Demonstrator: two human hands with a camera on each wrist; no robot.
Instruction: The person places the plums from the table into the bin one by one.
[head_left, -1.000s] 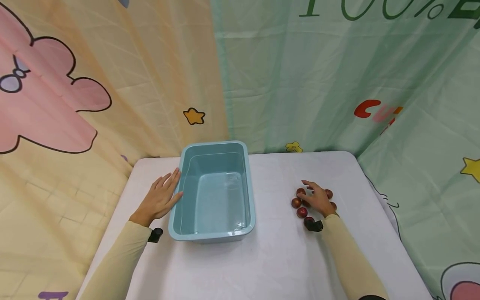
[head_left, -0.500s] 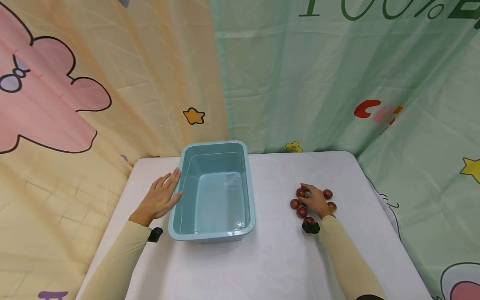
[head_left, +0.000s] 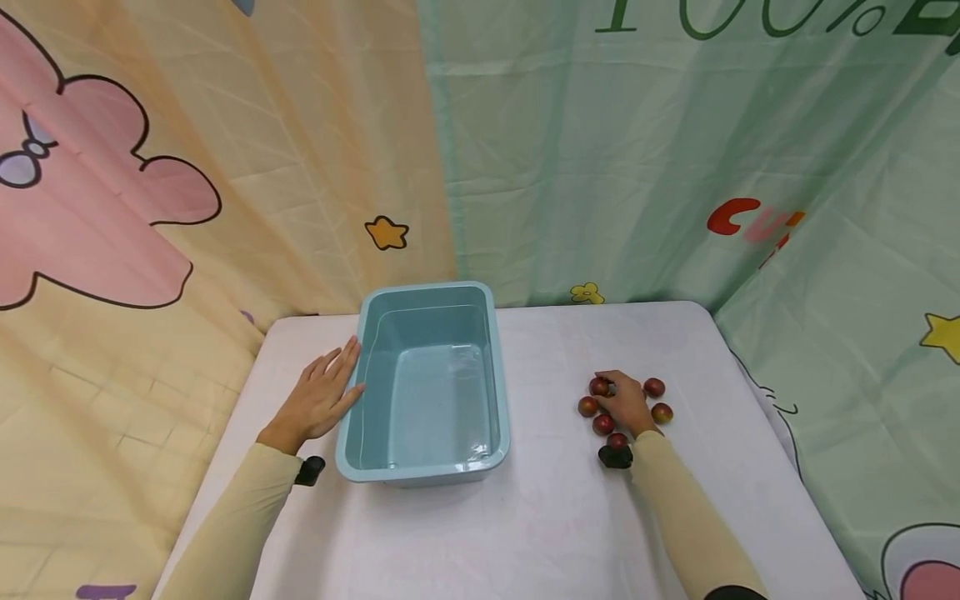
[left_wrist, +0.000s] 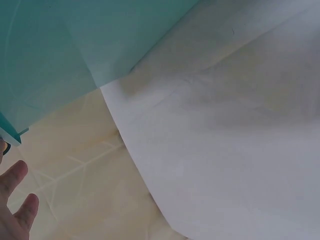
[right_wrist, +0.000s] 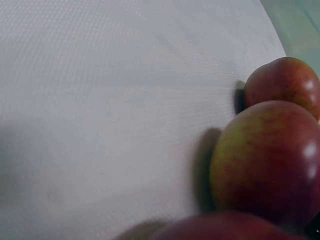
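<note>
My left hand lies with straight fingers along the left rim of a light blue plastic basin. In the left wrist view only some fingertips show, beside the teal basin wall. On the right, my right hand has its thumb and fingers curled round a dark red plum. Several more plums lie about it, one at the left and another to the right. The right wrist view shows a large red and yellow plum close up; the right fingers are out of sight there.
A white cloth covers the table. Printed curtains hang along its back and sides. Between basin and plums is a stretch of bare cloth. A dark strap device sits at each wrist.
My right hand has moved slightly left and lower among the plums, and its fingers have come in round one. The left hand and the basin have stayed put.
</note>
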